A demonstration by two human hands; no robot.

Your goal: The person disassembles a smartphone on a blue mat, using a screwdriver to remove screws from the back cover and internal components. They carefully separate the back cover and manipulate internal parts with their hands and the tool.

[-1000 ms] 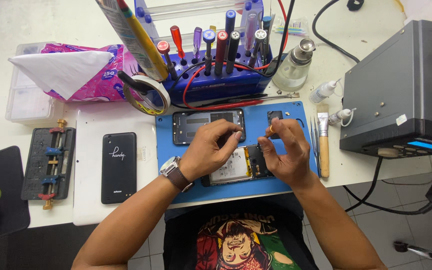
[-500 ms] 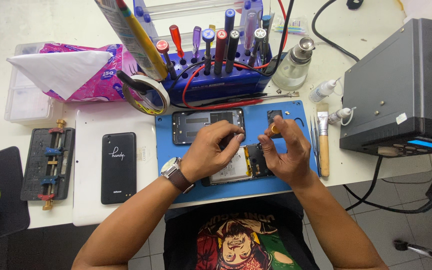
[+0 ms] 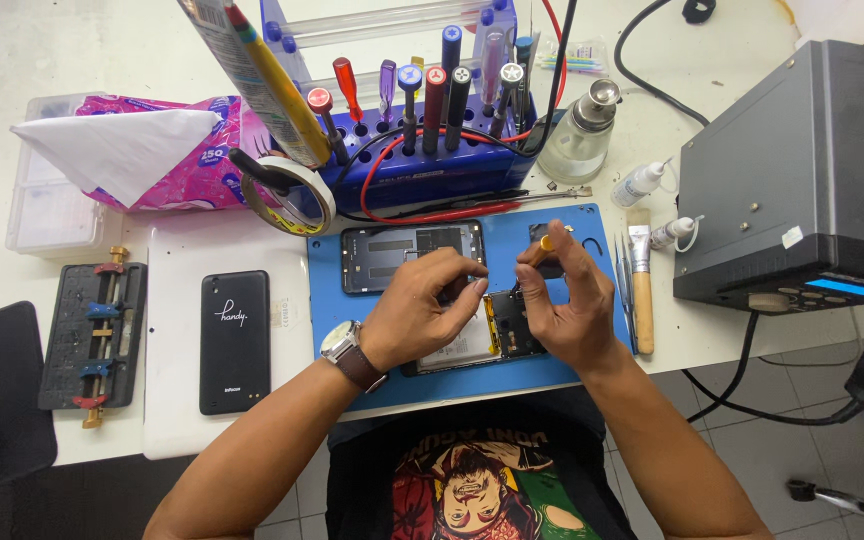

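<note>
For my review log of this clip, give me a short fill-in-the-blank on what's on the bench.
1. The opened phone lies on a ____ mat.
2. The left hand wears a ____ at the wrist.
3. The right hand holds a small ____ over the phone.
4. The brush lies ____ of the mat.

Missing: blue; watch; screwdriver; right

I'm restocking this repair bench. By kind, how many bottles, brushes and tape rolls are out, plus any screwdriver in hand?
Small white dropper bottles: 2
Glass pump bottle: 1
Brush: 1
Tape roll: 1
Screwdriver in the right hand: 1
Total: 6
</note>
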